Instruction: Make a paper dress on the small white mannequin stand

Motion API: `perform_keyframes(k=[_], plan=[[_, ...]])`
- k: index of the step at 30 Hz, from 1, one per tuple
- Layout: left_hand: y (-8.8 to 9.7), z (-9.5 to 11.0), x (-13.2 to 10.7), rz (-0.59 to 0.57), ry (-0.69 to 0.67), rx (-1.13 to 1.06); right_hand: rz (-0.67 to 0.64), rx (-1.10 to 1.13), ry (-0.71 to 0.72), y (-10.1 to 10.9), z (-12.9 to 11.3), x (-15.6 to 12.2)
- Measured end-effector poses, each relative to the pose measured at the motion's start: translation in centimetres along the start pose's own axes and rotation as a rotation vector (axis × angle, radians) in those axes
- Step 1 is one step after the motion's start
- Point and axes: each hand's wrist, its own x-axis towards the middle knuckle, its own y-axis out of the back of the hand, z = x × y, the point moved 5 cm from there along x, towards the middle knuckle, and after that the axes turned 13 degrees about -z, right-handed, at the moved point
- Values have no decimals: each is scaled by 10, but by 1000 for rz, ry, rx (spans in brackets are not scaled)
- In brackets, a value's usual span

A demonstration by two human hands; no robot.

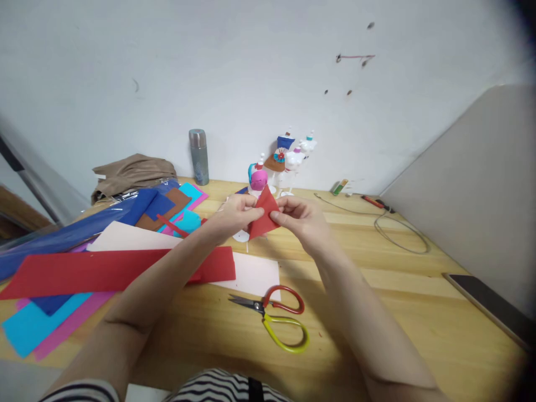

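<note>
Between both hands, above the table, I hold a small red triangular piece (264,216), felt or paper. My left hand (238,215) pinches its left side between thumb and fingers. On the right edge, my right hand (299,218) pinches it the same way. Just behind stand several small white mannequin figures dressed in coloured scraps; the nearest figure (258,177) wears pink and blue. Scissors (262,307) with one red and one yellow handle lie on the table below my hands, blades pointing left. A long red strip (92,271) lies under my left forearm.
Several coloured sheets (46,329) and a white sheet (255,271) spread over the left side. A brown cloth (134,176) and a flask (199,156) stand at the back. To the right lie a grey cable (402,243), a red-black tool (372,202) and a phone (488,307).
</note>
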Motion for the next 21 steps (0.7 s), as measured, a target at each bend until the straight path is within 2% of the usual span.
perform_keyframes(k=[8, 16, 21], plan=[[0, 1, 1, -19, 37, 51, 107, -29, 53, 9, 0, 0], [3, 5, -3, -52, 50, 82, 97, -10, 36, 10, 0, 0], [1, 2, -1, -144, 50, 117, 94, -5, 28, 11, 2, 0]])
